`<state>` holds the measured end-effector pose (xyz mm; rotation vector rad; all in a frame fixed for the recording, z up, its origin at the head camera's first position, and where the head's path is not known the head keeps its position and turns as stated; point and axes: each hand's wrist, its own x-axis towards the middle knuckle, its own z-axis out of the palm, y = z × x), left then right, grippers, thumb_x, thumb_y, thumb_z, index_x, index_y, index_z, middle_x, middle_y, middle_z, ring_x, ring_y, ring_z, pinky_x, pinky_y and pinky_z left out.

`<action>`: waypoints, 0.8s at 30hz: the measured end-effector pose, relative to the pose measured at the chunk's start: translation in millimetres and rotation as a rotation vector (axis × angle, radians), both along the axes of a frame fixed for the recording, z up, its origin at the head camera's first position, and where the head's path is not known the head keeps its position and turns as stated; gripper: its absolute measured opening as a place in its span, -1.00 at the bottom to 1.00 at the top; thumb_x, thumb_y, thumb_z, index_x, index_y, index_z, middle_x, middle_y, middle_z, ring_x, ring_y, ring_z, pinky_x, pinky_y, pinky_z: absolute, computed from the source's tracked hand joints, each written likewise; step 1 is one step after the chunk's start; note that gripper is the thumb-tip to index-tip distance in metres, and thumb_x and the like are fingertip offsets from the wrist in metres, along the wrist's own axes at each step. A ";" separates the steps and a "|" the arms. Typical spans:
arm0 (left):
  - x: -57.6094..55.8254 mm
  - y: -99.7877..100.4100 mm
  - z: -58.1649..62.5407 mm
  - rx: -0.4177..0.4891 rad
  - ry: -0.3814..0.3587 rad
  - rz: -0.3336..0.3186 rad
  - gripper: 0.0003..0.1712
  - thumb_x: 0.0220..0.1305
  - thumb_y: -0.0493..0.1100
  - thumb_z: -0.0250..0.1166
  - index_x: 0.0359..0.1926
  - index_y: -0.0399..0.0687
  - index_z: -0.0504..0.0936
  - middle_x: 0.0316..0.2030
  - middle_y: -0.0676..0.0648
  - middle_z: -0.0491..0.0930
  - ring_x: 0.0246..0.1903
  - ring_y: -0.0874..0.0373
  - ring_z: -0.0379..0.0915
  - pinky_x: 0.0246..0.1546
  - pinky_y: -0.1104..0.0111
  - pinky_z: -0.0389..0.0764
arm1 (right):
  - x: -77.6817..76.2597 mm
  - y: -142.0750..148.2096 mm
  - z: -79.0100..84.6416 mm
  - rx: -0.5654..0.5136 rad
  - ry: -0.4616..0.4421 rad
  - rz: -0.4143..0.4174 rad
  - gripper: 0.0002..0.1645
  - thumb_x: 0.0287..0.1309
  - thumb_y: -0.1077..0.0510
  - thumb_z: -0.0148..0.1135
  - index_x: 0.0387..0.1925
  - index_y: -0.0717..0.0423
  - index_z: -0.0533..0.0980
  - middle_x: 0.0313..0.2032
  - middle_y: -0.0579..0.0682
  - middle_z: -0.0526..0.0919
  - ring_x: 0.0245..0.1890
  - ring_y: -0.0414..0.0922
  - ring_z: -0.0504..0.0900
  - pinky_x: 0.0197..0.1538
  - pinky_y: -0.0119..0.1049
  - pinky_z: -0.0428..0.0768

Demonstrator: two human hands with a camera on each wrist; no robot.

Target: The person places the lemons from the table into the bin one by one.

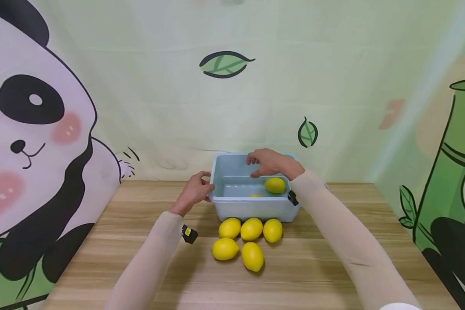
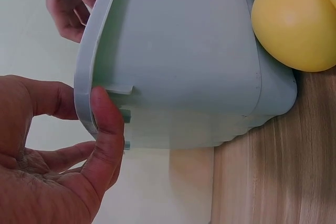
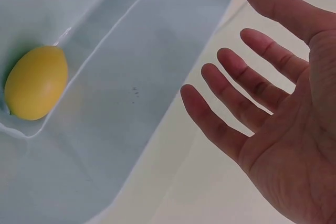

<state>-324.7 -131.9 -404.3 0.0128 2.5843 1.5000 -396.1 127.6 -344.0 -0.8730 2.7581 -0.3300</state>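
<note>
A pale blue plastic bin stands on the wooden table, with one lemon in its right part and a sliver of another lemon showing behind the front wall. My left hand pinches the bin's left rim; in the left wrist view its thumb and fingers lie on either side of that rim. Over the bin's back right hangs my right hand, its fingers spread and holding nothing. In the right wrist view the right palm is bare, and a lemon lies inside the bin below.
Several lemons lie in two rows on the wooden table, directly before the bin's front wall. Behind the table hangs a green printed backdrop with a panda and leaves. Black wrist cameras are strapped to both forearms.
</note>
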 end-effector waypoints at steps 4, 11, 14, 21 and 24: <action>0.6 0.1 -0.1 0.004 -0.016 0.000 -0.33 0.28 -0.17 0.20 0.38 -0.16 0.25 0.07 -0.31 0.54 -0.20 -0.05 0.58 -0.27 0.30 0.74 | 11.7 2.5 2.6 -0.036 0.067 0.022 -0.50 0.16 -0.02 0.34 0.12 0.02 0.50 0.13 0.06 0.54 0.17 0.05 0.48 0.29 -0.05 0.48; -0.6 0.6 0.0 0.016 -0.005 0.005 -0.33 0.27 -0.18 0.20 0.38 -0.17 0.25 0.07 -0.32 0.54 -0.20 -0.06 0.58 -0.27 0.28 0.74 | 37.7 8.7 7.9 -0.071 0.165 0.042 -0.50 0.18 -0.02 0.31 0.13 0.04 0.51 0.12 0.03 0.53 0.12 0.02 0.52 0.26 -0.06 0.50; -1.2 0.6 -0.6 0.022 0.002 0.003 -0.33 0.27 -0.19 0.19 0.39 -0.19 0.25 0.07 -0.33 0.54 -0.21 -0.06 0.58 -0.33 0.33 0.73 | 49.5 12.2 10.0 -0.065 0.195 0.043 -0.48 0.18 -0.03 0.31 0.15 0.04 0.50 0.14 0.04 0.52 0.10 0.02 0.52 0.24 -0.07 0.52; -0.7 0.9 -1.9 0.023 -0.011 0.011 -0.32 0.29 -0.17 0.19 0.40 -0.16 0.24 0.07 -0.30 0.53 -0.20 -0.06 0.57 -0.32 0.36 0.73 | 73.8 22.5 10.4 -0.109 0.288 0.081 -0.50 0.17 -0.01 0.32 0.12 0.05 0.51 0.11 0.06 0.54 0.05 0.03 0.55 0.17 -0.08 0.56; -0.3 1.4 -2.2 0.021 -0.027 0.016 -0.32 0.30 -0.15 0.19 0.41 -0.13 0.23 0.07 -0.27 0.52 -0.18 -0.06 0.56 -0.29 0.35 0.73 | 84.1 26.8 7.6 -0.142 0.331 0.099 -0.53 0.16 -0.01 0.33 0.08 0.05 0.53 0.08 0.04 0.56 0.02 0.01 0.56 0.13 -0.11 0.58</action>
